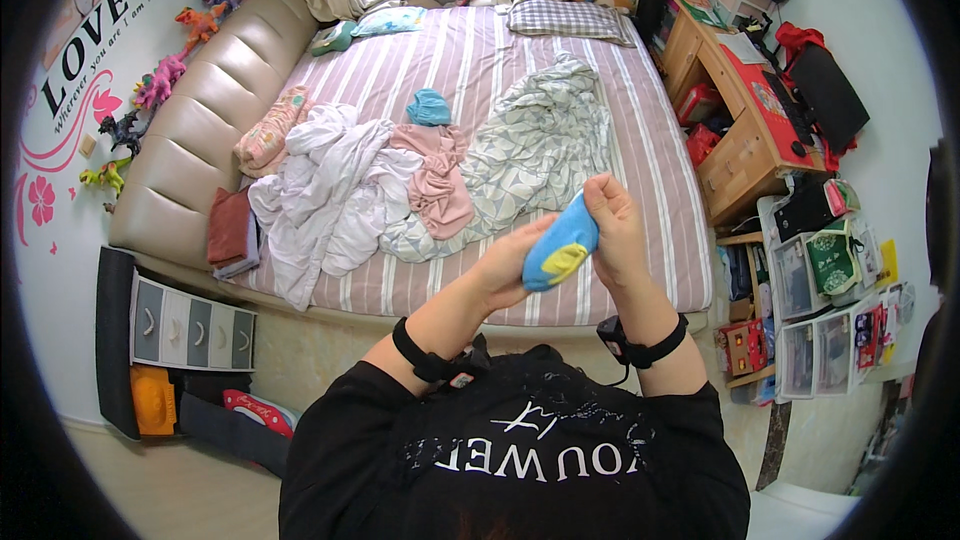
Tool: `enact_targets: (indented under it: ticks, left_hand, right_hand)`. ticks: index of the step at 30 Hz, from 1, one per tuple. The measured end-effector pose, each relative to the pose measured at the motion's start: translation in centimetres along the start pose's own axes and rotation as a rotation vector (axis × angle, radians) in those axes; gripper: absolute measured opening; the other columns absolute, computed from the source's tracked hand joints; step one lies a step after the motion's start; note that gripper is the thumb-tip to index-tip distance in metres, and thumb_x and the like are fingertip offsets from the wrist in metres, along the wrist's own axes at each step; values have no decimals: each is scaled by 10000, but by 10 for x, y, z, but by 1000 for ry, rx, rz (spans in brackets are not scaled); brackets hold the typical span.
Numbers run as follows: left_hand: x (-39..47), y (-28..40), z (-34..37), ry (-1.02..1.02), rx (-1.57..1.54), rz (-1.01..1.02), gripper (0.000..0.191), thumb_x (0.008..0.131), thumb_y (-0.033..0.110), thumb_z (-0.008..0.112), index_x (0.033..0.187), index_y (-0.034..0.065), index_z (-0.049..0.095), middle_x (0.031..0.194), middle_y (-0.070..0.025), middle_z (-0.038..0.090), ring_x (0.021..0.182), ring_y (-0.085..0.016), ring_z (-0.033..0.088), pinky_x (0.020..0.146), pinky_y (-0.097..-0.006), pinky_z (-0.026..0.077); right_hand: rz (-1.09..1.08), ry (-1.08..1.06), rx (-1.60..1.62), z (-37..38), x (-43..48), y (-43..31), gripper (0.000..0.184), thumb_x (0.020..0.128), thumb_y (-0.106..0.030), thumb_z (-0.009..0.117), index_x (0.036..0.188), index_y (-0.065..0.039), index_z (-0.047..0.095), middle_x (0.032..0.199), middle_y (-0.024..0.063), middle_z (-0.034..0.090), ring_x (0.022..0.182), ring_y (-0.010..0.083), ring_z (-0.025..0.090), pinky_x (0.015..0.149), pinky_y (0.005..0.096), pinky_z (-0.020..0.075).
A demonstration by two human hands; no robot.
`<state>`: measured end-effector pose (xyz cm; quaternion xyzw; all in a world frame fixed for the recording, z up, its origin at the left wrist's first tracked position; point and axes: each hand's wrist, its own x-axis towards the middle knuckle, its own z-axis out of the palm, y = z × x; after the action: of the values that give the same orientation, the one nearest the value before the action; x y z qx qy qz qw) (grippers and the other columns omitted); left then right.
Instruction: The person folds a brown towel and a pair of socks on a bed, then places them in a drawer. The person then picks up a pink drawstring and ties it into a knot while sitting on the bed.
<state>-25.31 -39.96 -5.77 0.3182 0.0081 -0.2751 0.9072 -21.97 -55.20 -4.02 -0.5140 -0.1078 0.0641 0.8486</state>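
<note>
A blue sock [541,251] with a yellow patch is held in the air above the near edge of the bed. My right hand [616,221] pinches its upper end between thumb and fingers. Lower down, my left hand [504,264] grips the sock's left side, with part of the fingers hidden behind it. Beyond my hands, a grey-and-white patterned quilt [540,127] lies crumpled on the striped bed sheet [660,240]. Left of it are a pink cloth [439,195], a bunched blue cloth [429,106] and a rumpled white duvet [330,165].
Folded brown fabric [228,225] and a rolled patterned blanket [271,131] lie by the padded headboard [217,97]. A checked pillow [570,21] is at the far side. A wooden desk [739,165] and clear plastic drawers [799,360] stand right; a small drawer unit [193,322] stands left.
</note>
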Motion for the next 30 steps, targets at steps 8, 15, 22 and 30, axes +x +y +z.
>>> enact_targets:
  ticks: [8, 15, 22, 30]
  left_hand:
    - [-11, -8, 10, -137, -175, 115, 397, 1005, 298, 378, 1263, 10, 465, 1150, -89, 572, 1042, -171, 567, 923, -327, 448]
    - [-15, -14, -18, 308, 375, 344, 351, 1001, 247, 411, 1224, -8, 502, 1133, -68, 577, 1026, -129, 540, 920, -289, 411]
    - [-35, -44, -28, 650, 1242, 546, 127, 893, 68, 519, 979, 1, 584, 720, -106, 611, 653, -148, 603, 591, -338, 447]
    - [-109, -69, -35, 1047, 1794, 739, 118, 811, 107, 571, 927, 91, 583, 734, -82, 614, 703, -307, 600, 570, -408, 467]
  right_hand:
    - [82, 6, -68, 1, -14, 30, 141, 959, -163, 488, 1039, -69, 556, 888, -15, 573, 778, 45, 528, 688, 208, 443]
    - [181, -96, -113, -19, -18, 12, 403, 914, -202, 585, 1244, -23, 441, 1076, 59, 518, 918, 108, 533, 758, 263, 491]
    - [266, -300, -201, -8, -29, 50, 511, 861, -207, 672, 1272, -11, 440, 1101, 71, 537, 997, 129, 515, 857, 261, 425]
    - [544, -543, -246, 28, -62, 102, 287, 871, -222, 654, 1030, -9, 546, 875, 15, 572, 801, 92, 530, 701, 268, 453]
